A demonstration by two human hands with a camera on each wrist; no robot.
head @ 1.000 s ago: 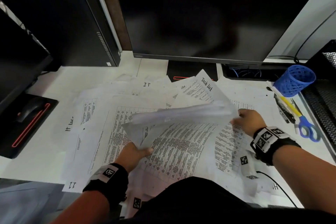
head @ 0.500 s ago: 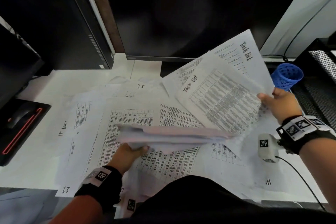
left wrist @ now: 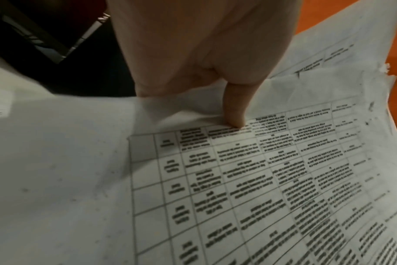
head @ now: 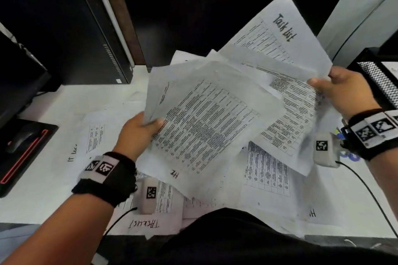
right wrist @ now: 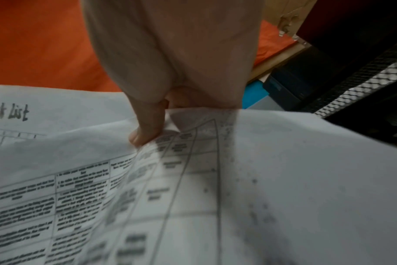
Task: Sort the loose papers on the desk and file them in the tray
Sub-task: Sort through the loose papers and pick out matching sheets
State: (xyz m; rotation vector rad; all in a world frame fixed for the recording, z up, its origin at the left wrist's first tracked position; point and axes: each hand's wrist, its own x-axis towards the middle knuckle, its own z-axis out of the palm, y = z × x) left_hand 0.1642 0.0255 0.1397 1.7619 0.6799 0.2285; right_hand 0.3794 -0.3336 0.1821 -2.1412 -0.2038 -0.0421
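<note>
Left hand [head: 137, 133] pinches printed white table sheets [head: 206, 122], thumb on top. Right hand [head: 342, 90] pinches white "Task list" sheets [head: 277, 49], fanned up-left. Black mesh tray [head: 379, 77] just right of right hand, nearer it; more loose white papers [head: 267, 174] on white desk [head: 49, 178] below.

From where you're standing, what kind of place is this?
Most likely an office workstation. A large dark monitor stands over a white desk, a black computer tower sits beside it, and printed table sheets, one headed "Task list", are held in both hands above more papers.
</note>
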